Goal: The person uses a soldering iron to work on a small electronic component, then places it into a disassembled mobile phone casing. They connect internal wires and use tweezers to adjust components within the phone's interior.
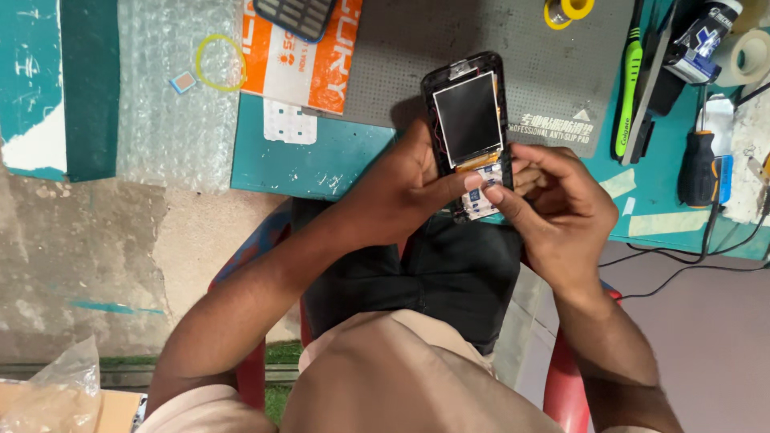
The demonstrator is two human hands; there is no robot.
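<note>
While person sits at teal bench [305, 164], grey anti-slip mat [449, 48] beyond, opened phone [469, 128] held above lap at bench edge. Left hand [401, 188] wraps phone's side, thumb pressed on bare keypad board [484, 192]. Right hand [553, 204] pinches lower end. Risk: thumb pressure may tear orange flex, or phone slips to floor.

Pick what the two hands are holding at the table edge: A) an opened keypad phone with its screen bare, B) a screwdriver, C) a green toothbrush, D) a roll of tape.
A: the left hand grips the opened phone from the side while the right hand pinches at its lower part; the green toothbrush, tape roll and screwdriver lie untouched on the table.
</note>
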